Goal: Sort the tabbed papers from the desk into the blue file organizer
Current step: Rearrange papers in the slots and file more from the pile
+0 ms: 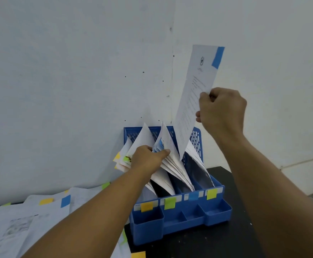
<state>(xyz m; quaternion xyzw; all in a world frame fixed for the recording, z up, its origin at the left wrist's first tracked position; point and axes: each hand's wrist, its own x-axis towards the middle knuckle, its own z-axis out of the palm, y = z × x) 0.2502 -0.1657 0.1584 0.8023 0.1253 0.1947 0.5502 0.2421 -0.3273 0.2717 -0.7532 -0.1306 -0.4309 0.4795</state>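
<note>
Right hand [220,110] pinches blue-tabbed sheet [194,94] upright, lower edge in the blue file organizer [180,216] on the desk [217,243]. Left hand [148,159] grips and holds aside filed papers [168,162].

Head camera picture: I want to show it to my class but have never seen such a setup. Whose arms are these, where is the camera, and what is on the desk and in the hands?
There is no machine here: a person wears a camera on the head, looking down at their own arms. The right hand pinches a sheet with a blue tab, its lower edge dipping into the blue organizer. The left hand holds apart papers already filed there. Coloured labels mark the organizer's front. More tabbed papers lie on the black desk, left of it.
</note>
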